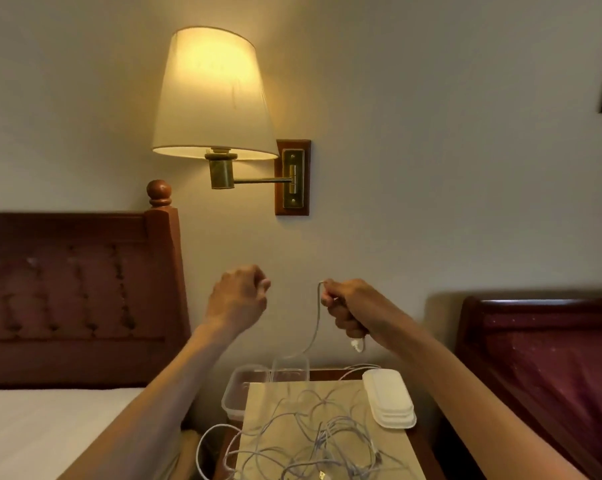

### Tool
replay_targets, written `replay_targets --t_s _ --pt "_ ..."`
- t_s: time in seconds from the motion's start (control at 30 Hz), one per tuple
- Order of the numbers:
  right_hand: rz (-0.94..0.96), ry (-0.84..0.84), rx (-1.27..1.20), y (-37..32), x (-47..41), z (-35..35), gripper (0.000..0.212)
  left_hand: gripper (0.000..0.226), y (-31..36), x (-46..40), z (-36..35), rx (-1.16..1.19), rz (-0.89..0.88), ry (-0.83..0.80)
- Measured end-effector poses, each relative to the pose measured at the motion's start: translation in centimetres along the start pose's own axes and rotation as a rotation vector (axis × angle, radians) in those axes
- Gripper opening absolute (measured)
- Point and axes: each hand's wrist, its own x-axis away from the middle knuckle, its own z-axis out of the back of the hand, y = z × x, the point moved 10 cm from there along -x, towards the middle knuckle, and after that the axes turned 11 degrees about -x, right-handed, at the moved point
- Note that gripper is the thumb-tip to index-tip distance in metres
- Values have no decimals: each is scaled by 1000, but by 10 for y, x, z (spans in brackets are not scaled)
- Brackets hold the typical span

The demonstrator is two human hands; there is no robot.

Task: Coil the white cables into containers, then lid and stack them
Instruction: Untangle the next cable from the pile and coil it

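Note:
My right hand (344, 306) is raised above the nightstand and grips a white cable (315, 327). The cable loops over my fingers and hangs down toward the containers, and its plug (356, 345) dangles below my fist. My left hand (239, 296) is raised beside it with fingers curled, and I see nothing in it. A tangle of white cables (320, 441) lies on a tan sheet (261, 407) on the nightstand. Clear plastic containers (233, 393) stand at the back left, one (290, 368) upright behind. A stack of white lids (389, 400) sits at the right.
A lit wall lamp (213, 95) hangs above on a brass arm. A wooden headboard (81, 292) and a bed with a white sheet (43, 431) are to the left. A second dark red headboard (548, 358) stands to the right. One cable loop (206, 441) hangs off the nightstand's left edge.

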Motion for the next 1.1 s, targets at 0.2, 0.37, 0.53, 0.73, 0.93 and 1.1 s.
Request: replay_targets --t_s 0.2,0.37,0.53,0.73,0.93,1.1 --pt "-12 -149 -41 -25 -1 -7 47 20 77 30 -12 507 -443 -72" --pt "-59 -197 -337 -14 12 3 47 15 48 9 36 411 -294 310" --pt "-27 -267 -694 -19 29 8 39 15 45 -4 46 434 -308 246" --pt "223 -193 -1028 -70 37 52 28 26 38 41 -44 513 -424 -213" --pt "206 -64 -617 -60 44 63 31 42 64 88 -58 299 -562 -213" --pt "209 11 -109 -41 37 36 35 36 136 100 -4 182 -864 -181"
